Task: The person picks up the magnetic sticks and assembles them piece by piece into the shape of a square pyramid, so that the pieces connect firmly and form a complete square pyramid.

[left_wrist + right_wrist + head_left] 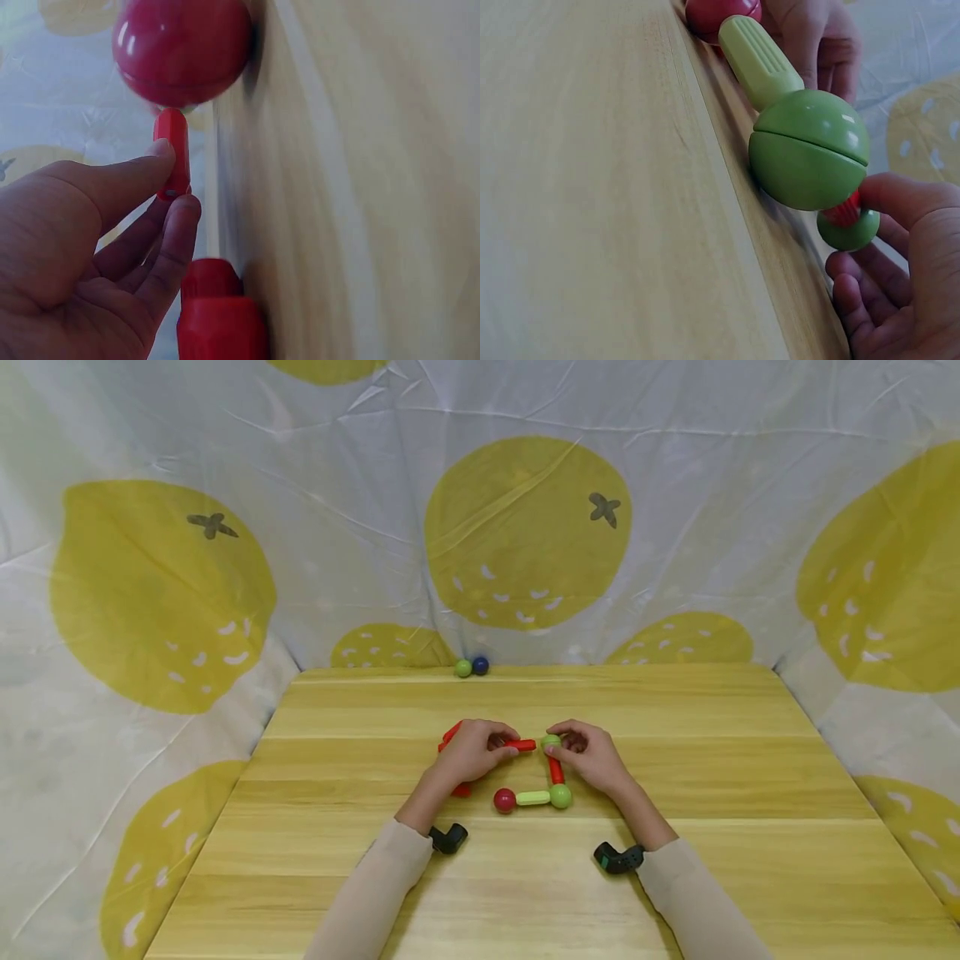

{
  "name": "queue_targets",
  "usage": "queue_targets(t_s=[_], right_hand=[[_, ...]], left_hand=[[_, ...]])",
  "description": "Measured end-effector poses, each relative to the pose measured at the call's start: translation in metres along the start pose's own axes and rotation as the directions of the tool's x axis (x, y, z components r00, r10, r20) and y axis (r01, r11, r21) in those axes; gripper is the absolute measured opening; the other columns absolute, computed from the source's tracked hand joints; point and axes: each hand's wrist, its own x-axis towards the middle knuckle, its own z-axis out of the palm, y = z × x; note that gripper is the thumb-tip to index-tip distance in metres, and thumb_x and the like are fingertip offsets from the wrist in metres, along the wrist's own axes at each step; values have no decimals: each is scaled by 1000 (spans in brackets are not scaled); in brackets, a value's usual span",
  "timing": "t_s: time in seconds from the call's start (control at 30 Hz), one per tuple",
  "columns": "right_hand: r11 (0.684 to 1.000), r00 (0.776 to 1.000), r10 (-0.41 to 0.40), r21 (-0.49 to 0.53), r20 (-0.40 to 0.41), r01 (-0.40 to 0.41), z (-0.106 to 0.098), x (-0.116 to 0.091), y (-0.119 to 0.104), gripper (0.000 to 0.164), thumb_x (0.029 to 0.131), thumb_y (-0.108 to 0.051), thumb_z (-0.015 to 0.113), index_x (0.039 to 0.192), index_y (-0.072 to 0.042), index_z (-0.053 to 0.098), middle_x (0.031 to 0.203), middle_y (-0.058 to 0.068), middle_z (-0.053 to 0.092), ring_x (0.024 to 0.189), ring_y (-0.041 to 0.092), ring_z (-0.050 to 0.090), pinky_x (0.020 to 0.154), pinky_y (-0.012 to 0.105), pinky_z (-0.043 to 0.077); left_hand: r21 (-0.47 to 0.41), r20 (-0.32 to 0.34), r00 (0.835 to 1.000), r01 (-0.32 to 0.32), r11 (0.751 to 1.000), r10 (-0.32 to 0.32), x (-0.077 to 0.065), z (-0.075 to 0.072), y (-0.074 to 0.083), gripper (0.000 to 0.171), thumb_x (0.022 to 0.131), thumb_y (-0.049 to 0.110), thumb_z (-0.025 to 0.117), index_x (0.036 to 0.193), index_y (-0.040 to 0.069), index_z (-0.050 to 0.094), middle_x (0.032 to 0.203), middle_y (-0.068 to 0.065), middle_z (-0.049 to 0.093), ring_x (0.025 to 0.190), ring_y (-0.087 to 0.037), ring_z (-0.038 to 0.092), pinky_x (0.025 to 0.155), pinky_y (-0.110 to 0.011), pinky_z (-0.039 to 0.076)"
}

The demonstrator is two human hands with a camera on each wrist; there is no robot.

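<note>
My left hand point(474, 750) pinches a red rod point(177, 154) between thumb and fingers, its free end pointing right. Opposite that end, my right hand point(592, 755) holds a green ball point(551, 742) by thumb and fingertips. From this ball a short red rod point(556, 770) runs toward the front to a second green ball point(560, 796). A light green rod point(533, 797) joins that one to a red ball point(505, 800), so the linked pieces form an L on the table. A narrow gap shows between the held red rod and the held green ball.
Loose red rods point(221, 326) lie beside and partly under my left hand. At the table's back edge sit a green ball point(463, 668) and a dark blue ball point(480, 666). Black wrist devices point(618, 857) show at both wrists. A lemon-print cloth point(705, 543) hangs behind the wooden table point(750, 760).
</note>
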Motion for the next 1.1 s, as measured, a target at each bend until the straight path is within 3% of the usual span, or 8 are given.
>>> queue_targets(t_s=[0.37, 0.6, 0.83, 1.1], right_hand=[[999, 999, -37, -12, 24, 37, 3, -1, 1, 28, 92, -24, 80, 116, -11, 73, 94, 8, 68, 77, 17, 58, 66, 24, 49], [997, 997, -58, -40, 56, 60, 7, 2, -2, 35, 92, -26, 80, 123, -12, 71, 102, 6, 68, 79, 18, 55, 67, 25, 47], [987, 995, -72, -142, 67, 81, 14, 5, -2, 31, 92, -27, 80, 121, -19, 75, 121, 0, 73, 115, 22, 63, 101, 43, 49], [983, 997, -47, -174, 59, 56, 19, 8, -4, 22, 92, -23, 79, 113, -21, 78, 114, -2, 75, 112, 23, 63, 100, 44, 48]], left_hand=[[-8, 19, 1000, 22, 1000, -22, 1, 7, 3, 17, 97, 22, 75, 112, 14, 78, 97, 2, 75, 80, -7, 65, 75, -24, 56], [-1, 13, 1000, 25, 1000, -25, 1, 8, 1, 17, 97, 22, 74, 112, 15, 78, 97, 2, 76, 80, -6, 65, 74, -23, 55], [-8, 7, 1000, 22, 1000, -21, 3, 11, 0, 17, 97, 21, 73, 112, 14, 77, 100, 1, 76, 81, -7, 67, 75, -23, 56], [-8, 8, 1000, 27, 1000, -27, 2, 10, -3, 20, 98, 24, 73, 115, 14, 76, 102, 1, 75, 83, -7, 67, 78, -24, 57]])
